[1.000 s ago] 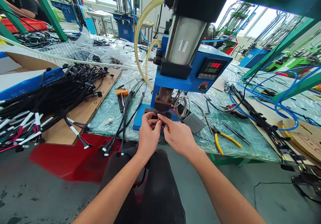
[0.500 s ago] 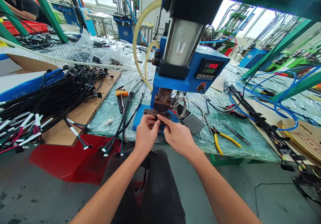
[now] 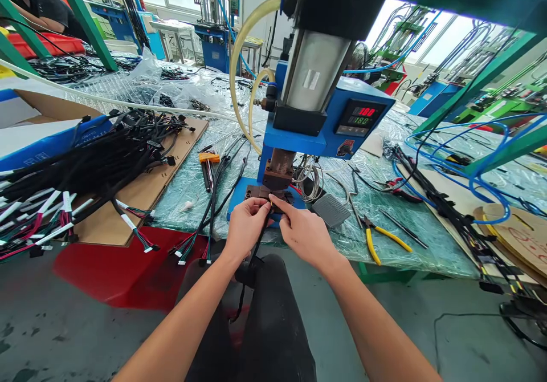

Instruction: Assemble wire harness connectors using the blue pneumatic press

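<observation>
My left hand (image 3: 249,225) pinches a black cable (image 3: 258,244) near its upper end, just in front of the die block of a blue heated press (image 3: 280,137). From the fingers the cable drops toward my lap. My right hand (image 3: 305,229) is closed, its index fingertip against the cable's end beside my left fingertips. A tiny yellowish spot shows there, too small to make out. Both hands are at the front edge of the press base (image 3: 236,200). Above them the brown press head (image 3: 277,171) is raised, leaving a gap over the lower block.
Black cable bundles (image 3: 85,165) lie on cardboard at left. Beside the press are an orange-handled tool (image 3: 209,158) and loose cables (image 3: 212,211). Yellow-handled pliers (image 3: 380,239), a metal rod (image 3: 404,228) and a grey pad (image 3: 331,210) lie right. A person (image 3: 43,8) sits far left.
The black cable now shows below my left hand, and that hand has shifted slightly left. My right hand has barely moved. The camera view has shifted a little.
</observation>
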`<state>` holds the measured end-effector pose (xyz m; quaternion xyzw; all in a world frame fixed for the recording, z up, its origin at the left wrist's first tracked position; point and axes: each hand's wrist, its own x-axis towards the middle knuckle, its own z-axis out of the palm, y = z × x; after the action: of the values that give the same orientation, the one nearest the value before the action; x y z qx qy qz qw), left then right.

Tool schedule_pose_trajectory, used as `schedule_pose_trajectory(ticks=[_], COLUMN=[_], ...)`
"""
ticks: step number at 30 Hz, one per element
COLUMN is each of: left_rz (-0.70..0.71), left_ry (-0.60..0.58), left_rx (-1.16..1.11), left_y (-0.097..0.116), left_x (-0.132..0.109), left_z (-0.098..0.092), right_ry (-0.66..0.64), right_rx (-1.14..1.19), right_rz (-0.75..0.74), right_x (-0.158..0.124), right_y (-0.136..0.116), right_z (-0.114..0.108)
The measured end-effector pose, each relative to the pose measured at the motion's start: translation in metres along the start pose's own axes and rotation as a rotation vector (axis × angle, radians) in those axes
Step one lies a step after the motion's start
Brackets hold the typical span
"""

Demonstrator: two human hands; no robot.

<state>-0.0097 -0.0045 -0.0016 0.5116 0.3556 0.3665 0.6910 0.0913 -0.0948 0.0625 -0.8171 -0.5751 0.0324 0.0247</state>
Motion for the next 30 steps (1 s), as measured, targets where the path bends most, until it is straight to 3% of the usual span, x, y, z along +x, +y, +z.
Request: schedule_pose_trajectory(ticks=[7, 17, 23, 30], left_rz=[-0.051, -0.21, -0.287, -0.35], left_ry=[-0.05, -0.064, -0.019, 0.016], left_rx=[-0.006, -0.224, -0.311, -0.365], left_y=[0.006, 0.013, 0.014, 0.02], left_x=[0.0, -0.001, 0.0, 0.0], left_z=[0.002, 0.01, 0.015, 0.018], right_ry=[0.017, -0.008, -0.012, 0.048], right_rx=[0.018, 0.071, 0.126, -0.007], right_rz=[-0.003, 0.016, -0.003, -0.051], right_x=[0.0, 0.001, 0.004, 0.001], right_y=[0.0, 0.001, 0.004, 0.004], right_z=[-0.001, -0.005, -0.005, 0.0])
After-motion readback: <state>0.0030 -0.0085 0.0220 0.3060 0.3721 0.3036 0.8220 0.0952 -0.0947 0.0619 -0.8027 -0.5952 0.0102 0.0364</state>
